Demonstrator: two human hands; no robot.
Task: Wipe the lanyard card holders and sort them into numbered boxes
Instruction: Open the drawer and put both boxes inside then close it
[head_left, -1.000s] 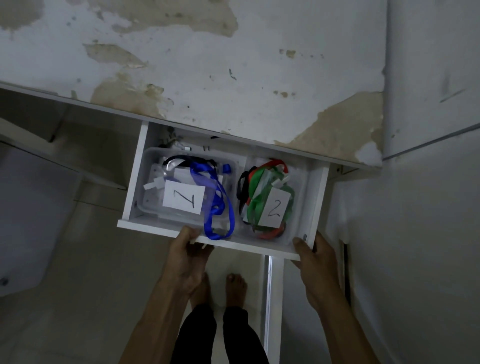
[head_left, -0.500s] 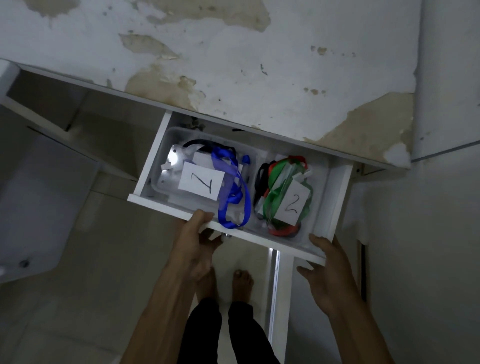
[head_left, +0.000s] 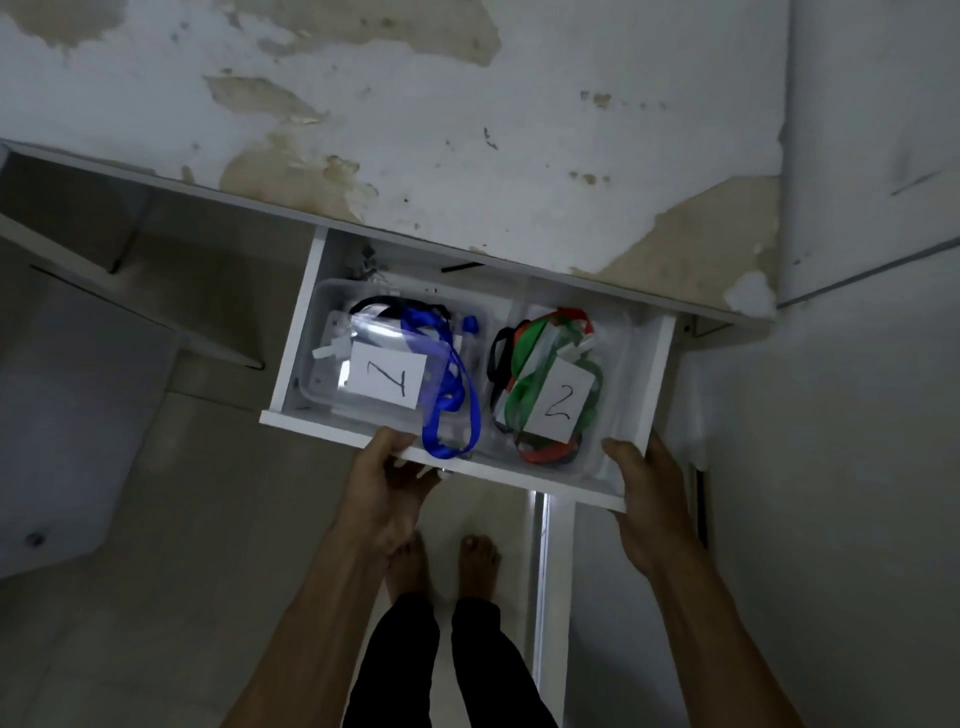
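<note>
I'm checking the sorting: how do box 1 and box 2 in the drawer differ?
Box 1 sits left, box 2 right. Box 1 holds blue and black lanyards; box 2 holds green, red and black ones. A blue lanyard loops over box 1's front rim; box 2's stay inside. Both are clear plastic with handwritten paper labels.

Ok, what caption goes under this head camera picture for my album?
Both hands on an open drawer holding boxes 1 and 2.
</note>
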